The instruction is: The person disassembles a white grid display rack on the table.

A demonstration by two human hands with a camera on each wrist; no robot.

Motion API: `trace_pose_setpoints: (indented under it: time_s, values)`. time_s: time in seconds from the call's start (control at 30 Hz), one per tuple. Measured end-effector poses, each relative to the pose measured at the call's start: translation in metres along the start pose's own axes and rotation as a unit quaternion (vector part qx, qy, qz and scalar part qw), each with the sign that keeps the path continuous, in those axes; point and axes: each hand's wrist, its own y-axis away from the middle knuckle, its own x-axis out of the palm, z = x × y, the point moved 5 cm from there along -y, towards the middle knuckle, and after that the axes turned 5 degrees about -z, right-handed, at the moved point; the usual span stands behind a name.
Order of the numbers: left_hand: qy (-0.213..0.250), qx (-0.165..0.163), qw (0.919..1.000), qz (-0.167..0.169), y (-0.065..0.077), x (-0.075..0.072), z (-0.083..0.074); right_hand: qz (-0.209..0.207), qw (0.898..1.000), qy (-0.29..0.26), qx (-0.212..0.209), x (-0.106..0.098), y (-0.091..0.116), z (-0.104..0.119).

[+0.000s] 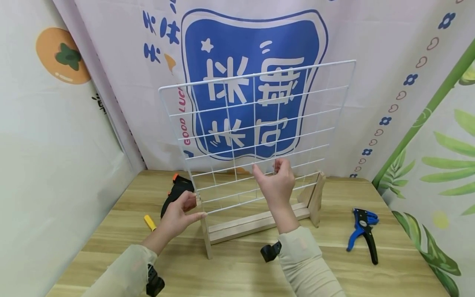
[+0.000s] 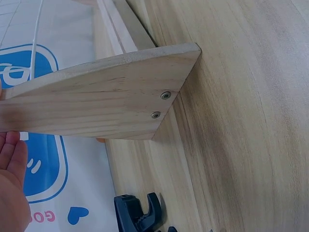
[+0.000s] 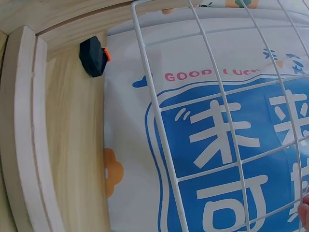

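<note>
A white wire grid panel (image 1: 254,75) stands tilted in a wooden stand (image 1: 241,231), which has two side pieces joined by a crossbar. Near the panel's lower left corner, my left hand (image 1: 174,218) grips the top of the left side piece (image 2: 111,96) between thumb and fingers. Two screws (image 2: 165,95) show low on that piece's outer face. My right hand (image 1: 278,185) pinches the panel's wires, right of the middle in its lower half. Only a fingertip (image 3: 304,212) of it shows in the right wrist view, at a wire.
Behind the left side piece lies a black tool (image 1: 181,189) with orange parts. A yellow handle (image 1: 150,222) rests left of the stand. Blue and black wire strippers (image 1: 363,231) lie on the right of the wooden table (image 1: 241,276). A printed cloth (image 1: 126,41) hangs behind.
</note>
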Motion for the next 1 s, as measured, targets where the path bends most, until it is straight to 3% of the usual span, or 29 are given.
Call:
trace_pose_setpoints:
  time_s: [0.5,0.77,1.0]
  values:
    - [-0.007,0.013,0.9999,-0.003,-0.001,0.0,-0.001,-0.006,1.0,-0.005,-0.024,0.003,-0.007,0.005]
    - [-0.006,-0.004,1.0,0.002,0.0,0.001,0.001,0.001,0.999,-0.004,-0.032,0.003,-0.009,0.007]
    - [0.0,0.001,1.0,0.001,0.0,0.001,0.001,-0.002,0.999,-0.007,-0.04,0.002,-0.013,0.012]
